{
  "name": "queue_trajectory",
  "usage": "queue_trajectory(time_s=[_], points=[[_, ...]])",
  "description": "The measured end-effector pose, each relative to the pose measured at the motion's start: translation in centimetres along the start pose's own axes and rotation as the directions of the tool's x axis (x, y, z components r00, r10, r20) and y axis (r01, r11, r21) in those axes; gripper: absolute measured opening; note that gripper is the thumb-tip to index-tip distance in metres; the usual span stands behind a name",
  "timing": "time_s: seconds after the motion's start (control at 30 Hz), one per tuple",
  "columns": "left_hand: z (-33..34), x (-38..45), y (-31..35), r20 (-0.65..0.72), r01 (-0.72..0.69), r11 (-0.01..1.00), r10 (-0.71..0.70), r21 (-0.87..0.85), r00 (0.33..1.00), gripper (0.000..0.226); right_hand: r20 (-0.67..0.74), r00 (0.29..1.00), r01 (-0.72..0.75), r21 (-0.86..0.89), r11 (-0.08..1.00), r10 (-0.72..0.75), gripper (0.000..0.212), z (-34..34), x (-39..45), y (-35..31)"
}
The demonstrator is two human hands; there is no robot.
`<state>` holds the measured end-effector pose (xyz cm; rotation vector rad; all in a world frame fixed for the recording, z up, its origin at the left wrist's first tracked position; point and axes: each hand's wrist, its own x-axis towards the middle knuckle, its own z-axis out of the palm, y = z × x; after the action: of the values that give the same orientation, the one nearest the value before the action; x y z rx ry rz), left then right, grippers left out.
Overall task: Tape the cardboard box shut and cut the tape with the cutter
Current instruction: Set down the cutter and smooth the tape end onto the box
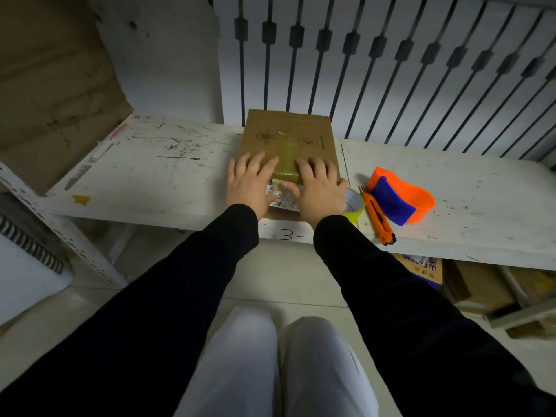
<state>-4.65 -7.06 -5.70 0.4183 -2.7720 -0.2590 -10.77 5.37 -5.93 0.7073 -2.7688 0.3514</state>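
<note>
A brown cardboard box [288, 136] lies flat on the white table [150, 176], its flaps closed, with shiny clear tape running along the centre seam. My left hand [251, 183] and my right hand [319, 188] press palm-down on the box's near edge, fingers spread, either side of the tape. A white label shows between them on the box's front face. A roll of yellowish tape [355, 206] sits just right of my right hand. Beside it lies an orange cutter [379, 219], untouched.
An orange and blue tape dispenser [400, 197] rests right of the cutter. A slatted white panel stands behind the table. Cardboard boxes [427, 269] and scraps sit under the table at right. A large cardboard sheet leans at far left.
</note>
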Motion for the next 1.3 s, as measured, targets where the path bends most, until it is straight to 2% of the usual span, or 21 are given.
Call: queue_trajectory(time_s=[0.13,0.4,0.53,0.7,0.8,0.97,1.17,1.3], points=[[-0.8,-0.3,-0.3,0.019,0.028,0.999,-0.028,-0.030,0.999,0.066,0.010,1.000,-0.010,0.006,1.000,0.010,0.054,-0.5,-0.6,-1.1],[-2.5,-2.0,-3.0,0.023,0.116,0.993,-0.117,0.005,0.993,0.066,0.108,0.991,0.063,0.092,0.994,-0.073,0.049,-1.0,-1.2,-4.4],[-3.3,-2.0,-3.2,0.040,0.126,0.984,-0.132,0.123,0.990,0.072,0.181,0.975,0.109,0.133,0.985,-0.132,0.063,-1.5,-1.4,-4.6],[-3.5,-1.7,0.5,0.009,0.037,0.993,-0.038,0.115,0.999,0.083,0.101,0.992,0.055,0.219,0.974,-0.079,0.072,-2.5,-1.7,-3.0],[-3.2,-1.3,3.7,-0.038,-0.046,0.998,0.048,0.048,0.998,0.075,0.032,0.999,0.021,0.250,0.968,-0.030,0.067,-2.9,-1.8,-1.5],[-1.7,-0.7,8.2,-0.077,-0.147,0.989,0.146,-0.009,0.986,0.058,-0.030,0.999,-0.011,0.203,0.979,0.017,0.051,-2.8,-2.0,2.5],[0.7,-0.4,12.3,-0.033,-0.244,0.970,0.244,-0.018,0.969,0.054,-0.080,0.992,-0.073,0.224,0.972,0.093,0.043,-2.2,-2.8,7.2],[2.5,-0.2,14.3,0.060,-0.260,0.960,0.267,-0.099,0.962,0.053,-0.072,0.990,-0.104,0.210,0.972,0.121,0.034,-0.9,-3.1,9.8]])
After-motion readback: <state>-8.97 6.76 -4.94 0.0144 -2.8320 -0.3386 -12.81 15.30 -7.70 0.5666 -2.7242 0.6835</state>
